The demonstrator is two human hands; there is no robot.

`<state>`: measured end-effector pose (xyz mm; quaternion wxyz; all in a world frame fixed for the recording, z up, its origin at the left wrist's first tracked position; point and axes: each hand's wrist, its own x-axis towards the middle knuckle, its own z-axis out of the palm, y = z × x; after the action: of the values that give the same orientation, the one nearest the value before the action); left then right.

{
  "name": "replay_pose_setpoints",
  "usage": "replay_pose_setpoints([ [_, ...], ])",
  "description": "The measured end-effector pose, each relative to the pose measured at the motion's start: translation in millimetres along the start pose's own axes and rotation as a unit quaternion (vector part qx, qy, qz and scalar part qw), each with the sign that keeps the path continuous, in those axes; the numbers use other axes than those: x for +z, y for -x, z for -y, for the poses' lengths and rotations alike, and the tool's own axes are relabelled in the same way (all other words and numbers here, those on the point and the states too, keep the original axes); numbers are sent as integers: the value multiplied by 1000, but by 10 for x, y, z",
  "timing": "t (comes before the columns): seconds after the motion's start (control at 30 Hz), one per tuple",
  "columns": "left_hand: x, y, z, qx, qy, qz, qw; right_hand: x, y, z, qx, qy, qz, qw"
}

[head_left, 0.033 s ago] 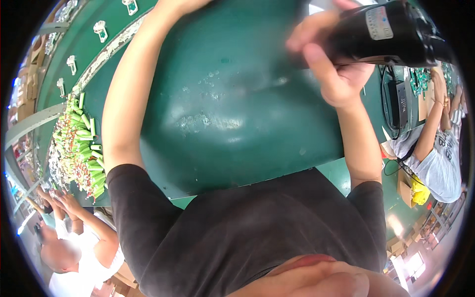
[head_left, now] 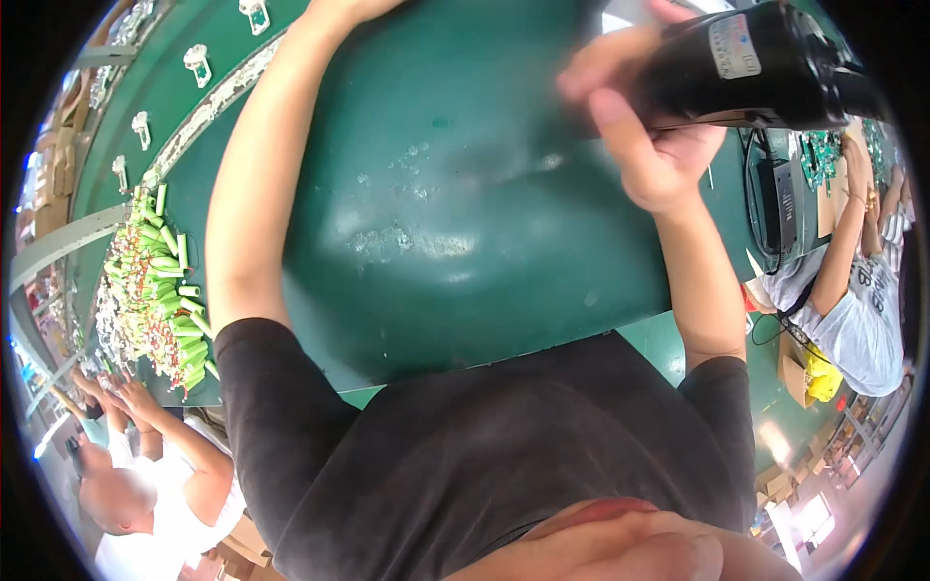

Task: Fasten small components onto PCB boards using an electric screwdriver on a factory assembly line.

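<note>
Across the upper right lies a black cylindrical tool (head_left: pixel 765 97) with a white label and a cord at its right end. My right hand (head_left: pixel 644 126) is closed about its left end, the thumb below and a finger above. The tool hides most of my palm and the other fingers, and its tip is blurred. At the top edge my left hand (head_left: pixel 373 8) is mostly cut off, its fingers out of the picture, so what it holds cannot be seen. Both forearms reach over a green work surface (head_left: pixel 455 320).
Left of my left arm lies a pile of green tubes (head_left: pixel 174 281) with wires. White-and-green parts (head_left: pixel 198 66) stand beyond the pale rail. A black power adapter (head_left: pixel 778 203) with cables is at the right. Co-workers sit at both sides; a yellow bag (head_left: pixel 823 378) lies lower right.
My right hand and the black tool have shifted slightly left together. My left forearm sits a little further right.
</note>
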<state>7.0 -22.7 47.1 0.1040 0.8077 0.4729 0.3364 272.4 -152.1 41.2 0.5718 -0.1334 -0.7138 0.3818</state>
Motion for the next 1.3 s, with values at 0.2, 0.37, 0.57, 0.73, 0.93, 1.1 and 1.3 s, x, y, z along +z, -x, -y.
replay_pose_setpoints([
  [0.2,370,-57,506,3,-85,-38,996,113,127,-148,-14,5,-94,995],
  [0.37,300,16,329,28,-82,-96,992,162,96,-143,-37,-39,-136,989],
  [0.57,258,34,301,68,-29,-123,990,64,95,-83,19,52,-46,997],
  [0.73,251,48,210,22,47,-139,989,67,104,-293,-67,34,-86,994],
  [0.93,288,41,50,36,60,-133,989,116,162,-246,-21,32,-89,995],
  [1.1,269,41,96,81,15,-153,985,197,152,-158,21,1,-116,993],
  [1.3,273,45,102,43,20,-130,990,139,144,-77,5,128,-75,989],
])
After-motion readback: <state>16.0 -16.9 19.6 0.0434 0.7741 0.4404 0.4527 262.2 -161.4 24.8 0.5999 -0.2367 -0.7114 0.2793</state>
